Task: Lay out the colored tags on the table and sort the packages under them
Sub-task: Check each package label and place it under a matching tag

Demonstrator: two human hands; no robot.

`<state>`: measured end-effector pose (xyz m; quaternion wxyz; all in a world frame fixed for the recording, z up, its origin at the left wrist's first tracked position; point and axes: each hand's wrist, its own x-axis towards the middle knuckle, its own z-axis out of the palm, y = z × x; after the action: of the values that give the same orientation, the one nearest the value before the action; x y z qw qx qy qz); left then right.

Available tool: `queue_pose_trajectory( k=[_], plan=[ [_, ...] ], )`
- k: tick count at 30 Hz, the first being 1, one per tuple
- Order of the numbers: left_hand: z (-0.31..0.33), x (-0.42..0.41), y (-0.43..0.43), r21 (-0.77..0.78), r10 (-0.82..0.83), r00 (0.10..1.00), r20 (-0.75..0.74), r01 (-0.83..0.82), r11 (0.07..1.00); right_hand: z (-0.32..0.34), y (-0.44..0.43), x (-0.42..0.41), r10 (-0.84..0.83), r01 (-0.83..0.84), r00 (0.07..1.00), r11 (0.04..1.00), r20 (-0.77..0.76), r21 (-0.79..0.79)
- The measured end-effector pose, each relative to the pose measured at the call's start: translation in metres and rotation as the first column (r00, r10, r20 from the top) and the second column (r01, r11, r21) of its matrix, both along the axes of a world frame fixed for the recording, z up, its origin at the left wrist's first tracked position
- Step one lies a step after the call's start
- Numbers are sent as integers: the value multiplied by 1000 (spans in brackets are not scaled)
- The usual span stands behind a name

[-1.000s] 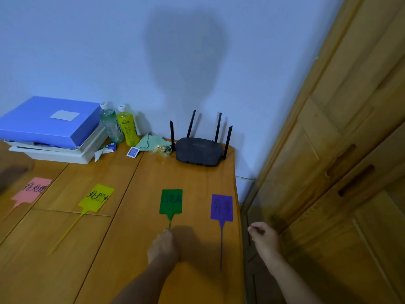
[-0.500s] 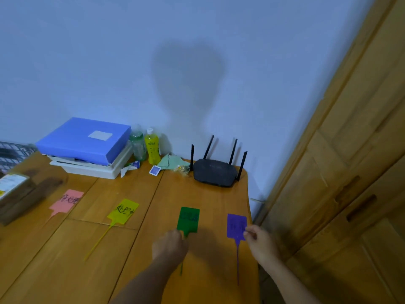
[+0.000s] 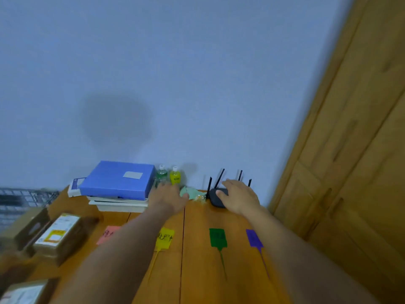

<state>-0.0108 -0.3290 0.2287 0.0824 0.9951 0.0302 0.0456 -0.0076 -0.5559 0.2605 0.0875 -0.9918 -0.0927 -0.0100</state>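
Four colored tags lie in a row on the wooden table (image 3: 197,270): pink tag (image 3: 108,234), yellow tag (image 3: 165,238), green tag (image 3: 217,238) and purple tag (image 3: 253,238). Brown cardboard packages sit at the left: one with a white and yellow label (image 3: 59,234), one behind it (image 3: 24,227) and one at the bottom left corner (image 3: 24,291). Both arms reach past the tags to the back of the table. My left hand (image 3: 168,198) is stretched out with straight fingers near the bottles and holds nothing. My right hand (image 3: 238,198) lies spread over the black router (image 3: 215,199).
A blue folder (image 3: 118,179) tops a stack of white boxes at the back left. A green bottle (image 3: 161,174), a yellow bottle (image 3: 175,175) and a crumpled green cloth (image 3: 192,195) stand by the wall. A wooden wardrobe (image 3: 350,172) borders the table's right edge.
Both hands have left the green and purple tags and reached forward to the table's back. The view tilted up and left, so the packages came into sight.
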Motion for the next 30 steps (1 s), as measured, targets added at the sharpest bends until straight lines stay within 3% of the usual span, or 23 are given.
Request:
queue_pose_trajectory(
  k=[12,21,27,30],
  plan=[
    [118,-91,187,56,-110,992,68,106,993,112,178,-118,-114,111,991,993,69,46],
    [106,-186,309,31,-46,998,50,44,999,91,301,-186,-104,73,989,963,106,261],
    [94,-203,399,-55,-9,1000,20,10,998,72,379,-209,-113,106,993,972,25,212],
    [95,-189,442,-191,-34,999,-11,31,981,78,419,-198,-122,116,992,971,19,208]
  ],
)
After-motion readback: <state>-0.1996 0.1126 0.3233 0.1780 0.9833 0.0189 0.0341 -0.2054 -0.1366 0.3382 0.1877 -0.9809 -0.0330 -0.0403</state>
